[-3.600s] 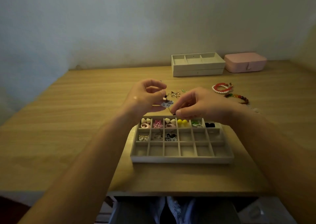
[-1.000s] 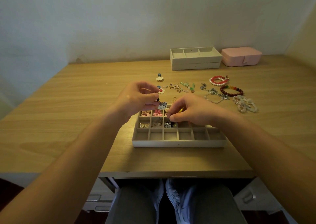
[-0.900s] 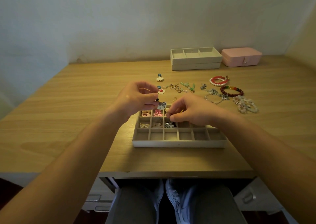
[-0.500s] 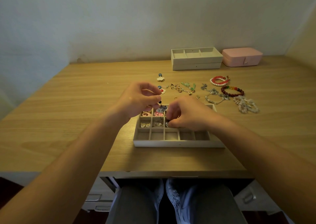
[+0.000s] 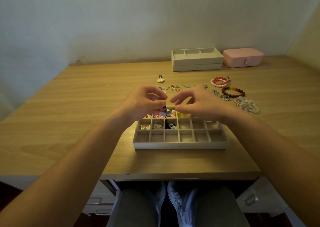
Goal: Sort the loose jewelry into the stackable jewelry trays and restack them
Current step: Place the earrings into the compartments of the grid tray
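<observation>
Left hand pinches small dangling earring over compartment tray, which sits directly under both hands. Right hand: fingers loosely curled, nothing held. Bracelets lie beyond right hand on worktop.

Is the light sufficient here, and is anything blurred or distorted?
Head view: dim, warm light with no glare; the wide lens stretches the forearms toward the lower corners; the right hand looks slightly soft; the small charm pinched by the left hand is too dark to make out.
</observation>
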`<move>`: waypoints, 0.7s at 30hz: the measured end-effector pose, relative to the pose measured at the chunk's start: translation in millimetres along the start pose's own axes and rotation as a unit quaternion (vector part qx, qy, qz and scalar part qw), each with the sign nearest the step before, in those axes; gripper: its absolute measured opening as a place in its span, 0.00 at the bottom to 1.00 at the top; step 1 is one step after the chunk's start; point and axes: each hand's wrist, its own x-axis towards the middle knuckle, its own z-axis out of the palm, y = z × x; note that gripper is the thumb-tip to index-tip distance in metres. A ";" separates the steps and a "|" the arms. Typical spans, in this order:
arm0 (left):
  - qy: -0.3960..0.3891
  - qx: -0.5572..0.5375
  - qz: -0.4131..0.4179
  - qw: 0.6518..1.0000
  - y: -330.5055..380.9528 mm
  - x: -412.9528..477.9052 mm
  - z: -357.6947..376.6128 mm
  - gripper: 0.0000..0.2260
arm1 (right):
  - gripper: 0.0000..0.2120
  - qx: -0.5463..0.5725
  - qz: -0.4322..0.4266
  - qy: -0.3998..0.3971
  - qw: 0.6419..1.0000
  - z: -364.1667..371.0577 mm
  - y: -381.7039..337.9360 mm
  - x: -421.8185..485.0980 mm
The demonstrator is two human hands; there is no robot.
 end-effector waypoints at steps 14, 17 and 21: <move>-0.007 -0.015 -0.016 1.000 -9.6 0.2 11.0 0.05 | 0.03 0.023 0.020 -0.012 0.999 14.4 4.9 1.9; 0.003 0.037 -0.009 0.999 -12.5 2.7 11.9 0.04 | 0.03 0.009 0.026 -0.016 1.000 13.6 3.6 1.1; 0.027 0.164 0.030 0.986 -16.6 6.3 12.3 0.04 | 0.04 -0.024 0.029 -0.035 0.999 13.7 -0.8 0.7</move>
